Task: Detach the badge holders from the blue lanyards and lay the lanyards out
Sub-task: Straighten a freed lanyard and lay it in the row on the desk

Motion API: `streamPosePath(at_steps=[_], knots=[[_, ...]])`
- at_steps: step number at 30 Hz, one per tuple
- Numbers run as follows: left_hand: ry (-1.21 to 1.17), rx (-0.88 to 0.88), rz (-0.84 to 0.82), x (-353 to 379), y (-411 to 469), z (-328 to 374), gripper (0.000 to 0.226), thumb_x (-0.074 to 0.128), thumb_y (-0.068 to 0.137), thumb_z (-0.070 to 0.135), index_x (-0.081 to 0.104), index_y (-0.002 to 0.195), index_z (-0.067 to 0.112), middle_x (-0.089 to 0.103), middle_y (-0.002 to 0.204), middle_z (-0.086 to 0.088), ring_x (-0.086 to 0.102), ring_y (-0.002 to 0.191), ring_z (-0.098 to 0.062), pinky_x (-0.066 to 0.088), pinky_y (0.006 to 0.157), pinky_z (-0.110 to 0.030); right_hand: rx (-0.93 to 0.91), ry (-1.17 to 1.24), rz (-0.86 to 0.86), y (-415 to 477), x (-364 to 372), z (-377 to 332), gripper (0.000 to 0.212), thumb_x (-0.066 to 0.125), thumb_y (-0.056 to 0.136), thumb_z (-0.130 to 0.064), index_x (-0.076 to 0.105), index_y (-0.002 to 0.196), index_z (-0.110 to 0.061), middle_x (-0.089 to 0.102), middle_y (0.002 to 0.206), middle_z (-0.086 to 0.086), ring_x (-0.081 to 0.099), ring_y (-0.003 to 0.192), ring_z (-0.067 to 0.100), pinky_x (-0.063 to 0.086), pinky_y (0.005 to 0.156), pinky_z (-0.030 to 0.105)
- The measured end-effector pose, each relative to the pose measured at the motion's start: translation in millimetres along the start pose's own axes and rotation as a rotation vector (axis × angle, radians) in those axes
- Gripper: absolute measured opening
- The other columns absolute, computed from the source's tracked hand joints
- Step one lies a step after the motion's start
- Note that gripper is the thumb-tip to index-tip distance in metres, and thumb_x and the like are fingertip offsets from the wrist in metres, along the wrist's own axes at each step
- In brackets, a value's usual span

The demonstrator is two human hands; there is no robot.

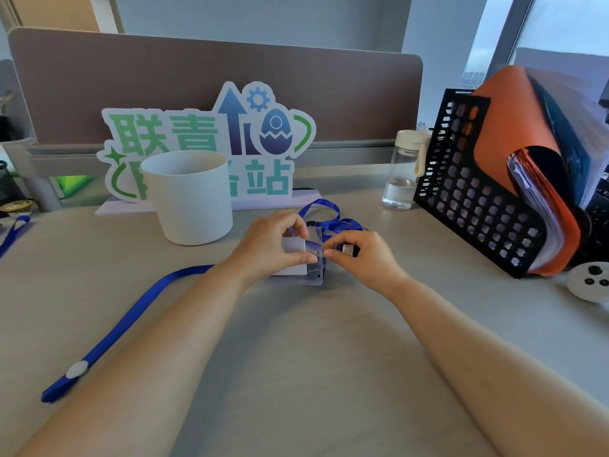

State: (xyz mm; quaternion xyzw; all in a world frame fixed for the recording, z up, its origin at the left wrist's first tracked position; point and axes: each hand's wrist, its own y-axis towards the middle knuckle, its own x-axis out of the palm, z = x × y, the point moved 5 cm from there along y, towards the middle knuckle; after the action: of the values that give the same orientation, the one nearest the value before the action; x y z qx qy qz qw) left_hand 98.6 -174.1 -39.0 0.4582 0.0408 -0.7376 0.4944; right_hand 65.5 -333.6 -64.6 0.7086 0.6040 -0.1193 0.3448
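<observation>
Item: clear plastic badge holder with a white card inside, just right of the white round plastic pot, low over the grey desk. Left hand: thumb and fingers pinch the holder. Right hand: fingers curled round a small metal clip at the holder's right edge. Bunched blue lanyard: behind the hands, right of the pot. Flat blue lanyard: in front of the pot, to its left.

White cup, cut-out sign; water bottle, black file rack, orange folder
</observation>
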Motion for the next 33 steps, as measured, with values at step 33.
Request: streamPosePath(at_steps=[33], knots=[[0.075,0.014,0.042,-2.4,-0.3,-6.7,0.032,0.078,0.067,0.042,0.051,0.072,0.025,0.053,0.072,0.014,0.047,0.071,-0.008,0.038,0.063,-0.025,-0.048,0.023,-0.127,-2.9,4.4,-5.3,0.017,0.059,0.088,-0.007,0.071,0.099,-0.013,0.065,0.083,-0.009,0.055,0.072,-0.013,0.040,0.070,0.001]])
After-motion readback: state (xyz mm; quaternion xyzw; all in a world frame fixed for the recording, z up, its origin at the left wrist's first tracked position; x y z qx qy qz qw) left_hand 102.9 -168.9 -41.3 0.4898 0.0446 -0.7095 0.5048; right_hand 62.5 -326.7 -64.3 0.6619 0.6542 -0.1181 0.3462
